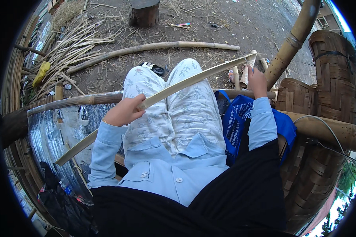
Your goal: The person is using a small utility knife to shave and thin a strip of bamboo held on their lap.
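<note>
Your left hand (pixel 124 111) is clenched around the bamboo strip (pixel 186 82) at mid-length, while your right hand (pixel 257 81) seems to pinch its far end between curled fingers.

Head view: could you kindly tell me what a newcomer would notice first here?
A long pale bamboo strip runs slantwise across the lap, gripped by the left hand near its middle and the right hand near its far end. Woven bamboo baskets stand at right, and cut bamboo sticks lie heaped at upper left.
</note>
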Motion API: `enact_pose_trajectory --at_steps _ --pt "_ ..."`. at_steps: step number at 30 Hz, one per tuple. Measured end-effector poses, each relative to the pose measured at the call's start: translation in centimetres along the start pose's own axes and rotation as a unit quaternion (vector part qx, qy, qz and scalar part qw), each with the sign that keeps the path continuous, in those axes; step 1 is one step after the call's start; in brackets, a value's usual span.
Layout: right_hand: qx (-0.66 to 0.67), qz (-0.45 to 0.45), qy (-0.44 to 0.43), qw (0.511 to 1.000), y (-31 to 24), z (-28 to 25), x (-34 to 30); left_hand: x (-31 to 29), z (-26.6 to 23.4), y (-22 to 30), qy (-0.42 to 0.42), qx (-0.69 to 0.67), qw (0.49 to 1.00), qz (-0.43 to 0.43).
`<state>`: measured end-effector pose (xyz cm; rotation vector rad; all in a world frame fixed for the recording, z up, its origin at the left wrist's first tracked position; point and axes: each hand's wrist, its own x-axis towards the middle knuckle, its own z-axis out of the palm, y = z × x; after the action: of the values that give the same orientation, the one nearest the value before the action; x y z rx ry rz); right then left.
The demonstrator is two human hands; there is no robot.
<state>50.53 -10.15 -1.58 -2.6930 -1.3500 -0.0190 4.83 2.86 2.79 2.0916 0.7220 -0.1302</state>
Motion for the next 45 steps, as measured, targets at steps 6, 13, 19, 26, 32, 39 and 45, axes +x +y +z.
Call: enact_pose_trajectory --at_steps 6,13,19,26,32,39,45 --pt "-0.003 0.019 0.023 1.000 0.0 -0.2 0.6 -0.3 0.5 2.2 -0.068 -0.111 0.982 -0.135" --pt "-0.033 -0.044 0.041 0.998 -0.5 3.2 -0.3 -0.7 4.3 -0.1 0.054 -0.005 0.998 -0.044" --pt "-0.072 0.009 0.088 0.993 0.8 2.5 1.6 -0.8 5.6 0.2 0.086 0.004 0.995 -0.047" --pt "-0.053 -0.207 0.084 0.973 -0.5 3.5 2.0 -0.2 5.0 -0.3 0.063 -0.006 0.996 -0.058" --pt "-0.048 -0.148 0.105 0.982 -0.4 4.3 3.3 0.3 4.9 -1.0 0.054 -0.031 0.997 -0.047" --pt "-0.061 -0.097 0.063 0.991 4.5 3.2 5.3 0.4 4.2 -0.7 0.016 -0.023 0.997 -0.071" --pt "-0.033 -0.088 0.074 0.993 5.0 2.6 5.6 0.3 4.3 -0.7 -0.003 -0.082 0.994 -0.075"
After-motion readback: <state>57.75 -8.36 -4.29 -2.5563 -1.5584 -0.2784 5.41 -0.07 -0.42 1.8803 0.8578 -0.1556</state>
